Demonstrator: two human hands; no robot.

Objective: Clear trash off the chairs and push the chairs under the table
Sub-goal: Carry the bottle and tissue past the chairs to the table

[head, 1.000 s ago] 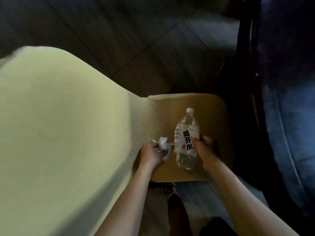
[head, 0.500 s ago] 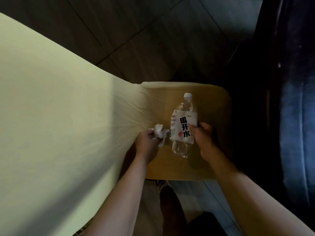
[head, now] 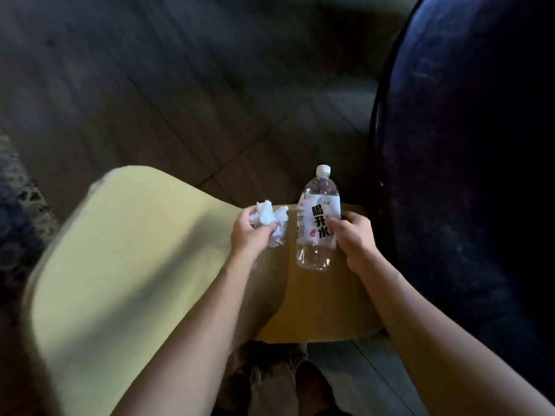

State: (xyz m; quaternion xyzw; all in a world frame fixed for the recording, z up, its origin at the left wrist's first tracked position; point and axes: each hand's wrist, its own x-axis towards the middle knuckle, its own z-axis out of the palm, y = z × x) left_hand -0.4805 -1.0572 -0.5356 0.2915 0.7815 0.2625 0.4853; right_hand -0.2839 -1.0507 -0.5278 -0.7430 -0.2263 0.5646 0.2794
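A pale yellow chair (head: 126, 265) fills the lower left, its backrest nearest me and its tan seat (head: 324, 304) under my hands. My left hand (head: 250, 235) grips a crumpled white tissue (head: 271, 219) above the seat. My right hand (head: 353, 235) holds a clear plastic water bottle (head: 318, 220) with a white cap and a white label with black characters, lifted upright above the seat. The seat surface that shows carries nothing else.
A dark round table (head: 468, 163) curves down the right side, its edge close to the seat. Dark tiled floor (head: 180, 85) spreads beyond the chair. A patterned rug edge (head: 18, 199) shows at the far left. My legs and a shoe (head: 270, 373) are below.
Both hands have risen off the seat, carrying the tissue and the bottle upward. The view has pulled back, so the chair looks smaller and the round table edge appears at right.
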